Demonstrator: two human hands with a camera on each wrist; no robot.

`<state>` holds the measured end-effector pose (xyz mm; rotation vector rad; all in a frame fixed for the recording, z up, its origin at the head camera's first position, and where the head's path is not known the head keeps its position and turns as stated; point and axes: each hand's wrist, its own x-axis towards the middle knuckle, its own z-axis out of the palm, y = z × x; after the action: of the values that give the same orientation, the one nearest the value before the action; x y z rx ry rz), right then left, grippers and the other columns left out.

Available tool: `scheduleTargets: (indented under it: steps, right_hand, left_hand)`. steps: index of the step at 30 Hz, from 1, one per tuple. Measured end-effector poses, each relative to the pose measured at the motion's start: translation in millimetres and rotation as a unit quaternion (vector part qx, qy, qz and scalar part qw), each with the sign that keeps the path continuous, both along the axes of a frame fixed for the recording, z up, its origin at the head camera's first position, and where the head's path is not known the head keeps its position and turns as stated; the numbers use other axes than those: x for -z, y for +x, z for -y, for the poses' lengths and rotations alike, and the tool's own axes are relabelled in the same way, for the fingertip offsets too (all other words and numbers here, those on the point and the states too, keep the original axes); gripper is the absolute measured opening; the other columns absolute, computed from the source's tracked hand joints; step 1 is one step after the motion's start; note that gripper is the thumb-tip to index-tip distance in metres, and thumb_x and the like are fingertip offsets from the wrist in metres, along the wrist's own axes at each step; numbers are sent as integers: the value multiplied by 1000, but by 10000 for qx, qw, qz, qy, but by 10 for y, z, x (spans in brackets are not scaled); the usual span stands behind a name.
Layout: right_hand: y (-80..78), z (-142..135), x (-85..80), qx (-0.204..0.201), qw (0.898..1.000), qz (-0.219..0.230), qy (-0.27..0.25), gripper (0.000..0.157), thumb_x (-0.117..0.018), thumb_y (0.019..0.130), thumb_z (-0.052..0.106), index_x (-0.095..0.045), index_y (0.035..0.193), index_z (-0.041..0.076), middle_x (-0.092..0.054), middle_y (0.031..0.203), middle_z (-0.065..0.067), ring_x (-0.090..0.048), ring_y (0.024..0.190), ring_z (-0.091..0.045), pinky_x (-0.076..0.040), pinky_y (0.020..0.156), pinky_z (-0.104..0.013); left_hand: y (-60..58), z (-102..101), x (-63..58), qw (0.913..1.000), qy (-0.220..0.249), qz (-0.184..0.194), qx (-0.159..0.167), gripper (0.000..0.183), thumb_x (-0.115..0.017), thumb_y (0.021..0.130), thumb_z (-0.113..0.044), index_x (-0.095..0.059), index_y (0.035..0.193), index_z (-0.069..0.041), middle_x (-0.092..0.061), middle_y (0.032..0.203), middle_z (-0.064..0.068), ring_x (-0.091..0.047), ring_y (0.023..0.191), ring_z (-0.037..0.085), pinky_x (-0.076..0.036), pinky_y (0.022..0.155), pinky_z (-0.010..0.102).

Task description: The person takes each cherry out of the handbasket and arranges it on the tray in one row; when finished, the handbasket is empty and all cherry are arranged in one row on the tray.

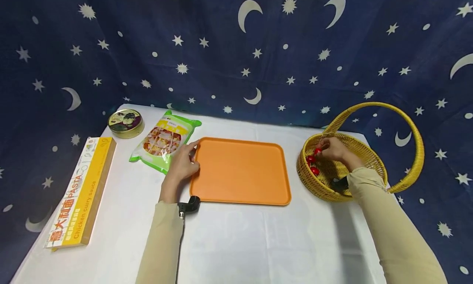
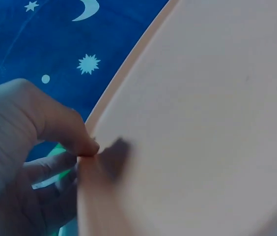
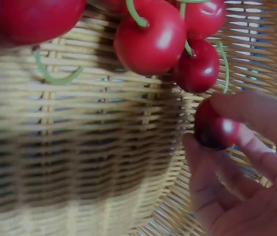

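Hanging beyond the fingers of the left hand (image 1: 181,163) and the right hand (image 1: 333,149) is a navy curtain (image 1: 221,42) patterned with pale moons, stars and dots. Beneath both sets of fingers spreads a white counter (image 1: 236,239). A round wicker basket (image 1: 306,179) surrounds the right fingers, which reach down inside its wall; its tall hoop handle (image 1: 417,152) arches to their right. An orange rectangular tray (image 1: 240,173) lies directly right of the left fingers, which grip its left edge near the far corner, the other fingers curled outside the rim. Well left of those fingers, a long yellow-and-white pasta box (image 1: 81,193), marked "Chicken curry sauce", runs toward the near side. Just beside the left fingers, on their left and far side, lies a green-edged food bag (image 1: 164,140). Farther left and beyond them sits a round gold tin (image 1: 126,124) with a dark fruit-printed lid. Smallest are the stemmed cherries: one red cherry (image 3: 214,129) is pinched between the right fingertips, while other cherries (image 3: 151,39) lie close by those fingers on the woven basket floor.
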<state>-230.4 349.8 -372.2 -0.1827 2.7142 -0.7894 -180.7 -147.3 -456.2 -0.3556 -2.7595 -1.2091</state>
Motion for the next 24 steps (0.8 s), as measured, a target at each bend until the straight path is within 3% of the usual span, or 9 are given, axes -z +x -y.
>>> scheduleTargets:
  steps: [3,7,13,16,19,24]
  right_hand:
    - [39,33,-65,124,9995,-124,-265,28,-69,82,0,-56,103,-15,-62,92,-19,-55,77,-14,-46,63,-24]
    - [91,99,-186,201,9982,-222,-516,32,-64,88,0,-54,113,-15,-64,98,-26,-58,78,-12,-47,62,-25]
    - [190,254,-365,612,9936,-533,-785,35,-67,91,7,-59,121,-10,-64,108,-25,-59,81,-13,-49,64,-25]
    - [227,418,-437,808,9877,-782,-1084,39,-67,92,11,-59,125,-9,-61,114,-27,-58,82,-10,-52,67,-23]
    - [226,644,-485,911,9825,-726,-1454,42,-63,93,8,-55,131,-8,-57,122,-29,-60,84,-11,-54,70,-23]
    - [163,1106,-409,816,9775,-651,-1833,43,-64,89,0,-57,131,-7,-58,125,-29,-65,86,-19,-53,68,-21]
  left_hand:
    - [-28,32,-4,9997,207,63,60,71,-59,72,4,-49,142,2,-57,104,21,-52,78,27,-40,68,36]
    - [-53,73,-1,9989,393,210,149,71,-60,74,5,-47,144,1,-55,109,22,-53,79,27,-40,71,36]
    - [-47,83,1,9993,332,155,114,71,-61,73,3,-48,143,2,-56,112,22,-53,83,28,-40,74,37]
    - [-38,75,5,9995,289,106,77,73,-61,72,2,-48,144,1,-57,111,21,-53,86,28,-40,74,36]
    - [-26,56,11,9997,218,50,59,72,-62,73,0,-48,144,0,-58,108,19,-51,87,28,-39,74,37]
    - [12,12,25,9997,117,186,63,69,-63,75,-2,-49,143,0,-56,103,18,-50,88,28,-38,75,36]
